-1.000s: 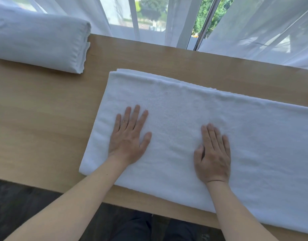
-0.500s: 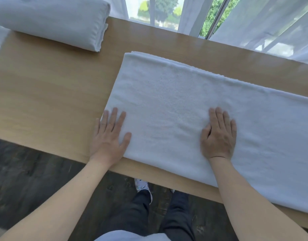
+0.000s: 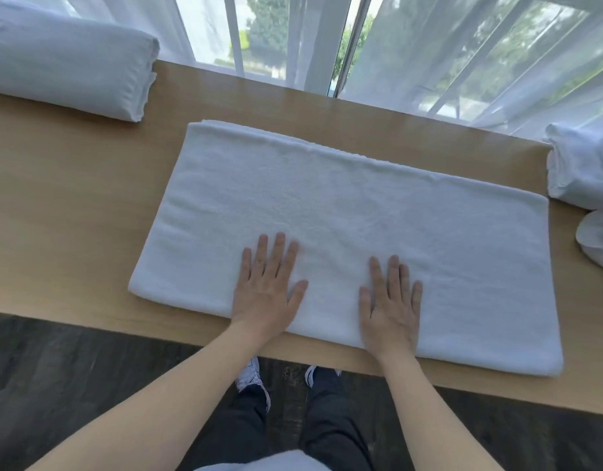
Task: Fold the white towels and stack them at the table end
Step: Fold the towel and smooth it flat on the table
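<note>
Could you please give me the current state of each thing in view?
Towel: folded to a long strip, flat on the table.
Left hand: flat on the towel.
Right hand: flat on the towel.
Folded stack: far left.
Loose towels: bunched, right.

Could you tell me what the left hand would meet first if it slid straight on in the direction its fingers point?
The left hand lies flat on the white towel, fingers pointing toward the window. Sliding on, it would likely cross only towel to the far folded edge, then bare table.
</note>
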Tool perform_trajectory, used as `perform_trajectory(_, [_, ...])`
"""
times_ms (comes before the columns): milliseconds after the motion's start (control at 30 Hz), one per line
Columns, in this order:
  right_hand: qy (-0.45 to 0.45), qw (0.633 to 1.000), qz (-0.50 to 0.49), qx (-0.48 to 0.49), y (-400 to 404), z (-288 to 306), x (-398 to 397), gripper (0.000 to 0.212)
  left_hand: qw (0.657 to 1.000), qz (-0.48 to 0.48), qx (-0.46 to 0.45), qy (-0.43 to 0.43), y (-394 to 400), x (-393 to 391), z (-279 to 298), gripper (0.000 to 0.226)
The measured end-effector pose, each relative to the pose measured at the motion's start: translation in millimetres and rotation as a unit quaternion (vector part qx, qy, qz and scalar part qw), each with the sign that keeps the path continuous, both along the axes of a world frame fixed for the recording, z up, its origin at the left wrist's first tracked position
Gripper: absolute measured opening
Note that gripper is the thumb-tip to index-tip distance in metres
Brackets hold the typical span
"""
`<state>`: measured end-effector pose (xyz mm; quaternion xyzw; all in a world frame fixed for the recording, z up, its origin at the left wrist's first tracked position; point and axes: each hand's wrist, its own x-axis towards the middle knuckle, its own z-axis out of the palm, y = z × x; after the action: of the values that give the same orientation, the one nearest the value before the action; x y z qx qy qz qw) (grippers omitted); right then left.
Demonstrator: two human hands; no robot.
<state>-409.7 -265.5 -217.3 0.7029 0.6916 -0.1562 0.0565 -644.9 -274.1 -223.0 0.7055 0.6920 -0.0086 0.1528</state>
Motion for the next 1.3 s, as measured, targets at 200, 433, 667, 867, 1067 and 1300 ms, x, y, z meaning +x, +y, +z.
perform_trajectory(200, [-0.001, 0.999, -0.049, 0.007, 17.8, 2.6, 84.8, 0.059, 0.995, -0.101, -0.003, -0.024, 50.4, 87.6, 1.4, 0.072])
perform_trajectory(433, [0.001, 0.993, -0.118, 0.015, 39.5, 5.9, 193.1, 0.061, 0.984, -0.178, 0.010, -0.026, 114.6, 206.2, 2.0, 0.072])
perform_trajectory(667, [0.078, 0.969, -0.230, 0.046, 32.4, 11.3, 254.0, 0.053, 0.969, -0.244, 0.011, -0.027, 187.7, 328.7, 4.7, 0.069])
perform_trajectory(867, [0.085, 0.928, -0.336, 0.138, 35.4, 17.3, 247.9, 0.050, 0.968, -0.246, 0.028, -0.027, 243.4, 393.9, 2.3, 0.069])
perform_trajectory(1067, [0.175, 0.897, -0.405, 0.022, 48.6, 22.2, 259.7, 0.051, 0.981, -0.172, -0.001, -0.087, 271.7, 402.4, 7.5, 0.098])
perform_trajectory(1300, [0.346, 0.866, -0.362, 0.014, 48.1, 34.5, 270.8, 0.049, 0.964, -0.137, -0.077, -0.215, 290.9, 392.4, 41.0, 0.043])
